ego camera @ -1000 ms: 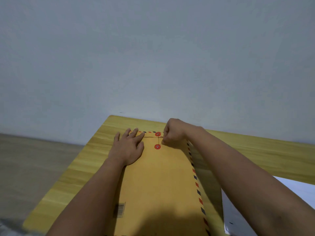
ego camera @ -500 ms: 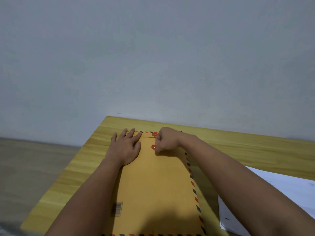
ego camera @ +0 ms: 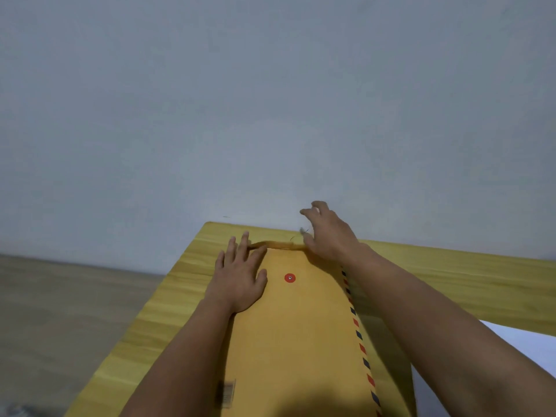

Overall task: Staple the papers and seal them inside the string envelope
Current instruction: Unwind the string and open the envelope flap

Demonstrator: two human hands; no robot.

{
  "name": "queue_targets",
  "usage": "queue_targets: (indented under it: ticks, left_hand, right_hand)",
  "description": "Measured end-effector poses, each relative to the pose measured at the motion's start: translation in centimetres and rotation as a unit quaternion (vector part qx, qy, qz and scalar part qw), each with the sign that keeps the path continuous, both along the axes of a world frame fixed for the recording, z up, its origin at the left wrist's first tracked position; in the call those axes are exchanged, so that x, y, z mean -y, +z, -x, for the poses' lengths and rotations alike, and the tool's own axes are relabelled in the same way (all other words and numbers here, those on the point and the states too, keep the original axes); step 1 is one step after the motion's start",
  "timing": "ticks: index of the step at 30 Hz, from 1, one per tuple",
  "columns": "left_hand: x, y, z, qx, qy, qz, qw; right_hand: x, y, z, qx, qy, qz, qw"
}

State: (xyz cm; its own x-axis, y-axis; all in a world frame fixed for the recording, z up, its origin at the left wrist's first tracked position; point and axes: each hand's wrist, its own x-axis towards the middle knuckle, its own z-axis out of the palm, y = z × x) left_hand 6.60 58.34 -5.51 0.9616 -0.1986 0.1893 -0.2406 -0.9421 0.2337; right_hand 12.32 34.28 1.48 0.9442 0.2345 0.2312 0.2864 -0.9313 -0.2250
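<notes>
**Opening the flap at the far end of the envelope**

Lying flat on the yellow wooden worktop (ego camera: 451,275), the string envelope (ego camera: 301,335) has its long axis running straight away from the person, so its mouth is at the far end, close to the wall. The flap (ego camera: 270,244) at that end looks lifted, and only one red button (ego camera: 289,278) shows on the body. The left hand (ego camera: 240,278) rests flat and open on the far left part of the envelope, fingers straight, pressing it down. The right hand (ego camera: 326,233) is at the far right corner, just past the flap edge; its fingers are spread and loosely curled, and a thin thread seems to hang near the fingertips, but I cannot tell if the grip really holds it. The right hand is the nearer one to the flap. White papers (ego camera: 517,347) lie on the worktop to the right, well apart from the mouth. In my judgement, they must next enter from the far end.
</notes>
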Motion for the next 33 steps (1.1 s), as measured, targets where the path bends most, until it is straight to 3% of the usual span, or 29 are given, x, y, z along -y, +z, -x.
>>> queue_targets:
  ticks: [4, 9, 14, 20, 22, 25, 28, 33]
  left_hand:
    - [0.1, -0.1, -0.2, -0.009, 0.005, -0.025, 1.0]
    - [-0.1, 0.0, 0.0, -0.017, -0.006, -0.03, 0.999]
    - [-0.4, 1.1, 0.0, -0.015, -0.033, -0.049, 0.998]
    - [4.1, 3.7, 1.1, -0.01, -0.028, -0.102, 0.994]
    - [6.8, 4.5, 3.1, -0.004, -0.024, -0.075, 0.997]
    - [10.7, 5.4, 6.3, -0.011, 0.025, 0.052, 0.998]
    - [13.4, 5.7, 8.9, -0.083, 0.091, 0.153, 0.981]
    - [14.6, 6.3, 11.1, -0.145, 0.14, 0.241, 0.949]
  right_hand:
    - [-0.4, -0.4, 1.4, -0.039, 0.067, 0.065, 0.995]
    - [0.6, -0.9, 1.5, -0.048, 0.037, 0.029, 0.998]
    - [3.4, -0.3, 2.3, -0.122, -0.031, -0.138, 0.982]
    - [6.4, 0.6, 6.7, -0.206, -0.128, -0.356, 0.902]
    - [6.6, 0.6, 8.5, -0.216, -0.151, -0.388, 0.883]
    - [6.8, 0.3, 11.4, -0.212, -0.151, -0.453, 0.853]
    - [6.7, 0.0, 13.9, -0.194, -0.166, -0.504, 0.825]
    - [6.6, -0.2, 17.3, -0.177, -0.181, -0.614, 0.748]
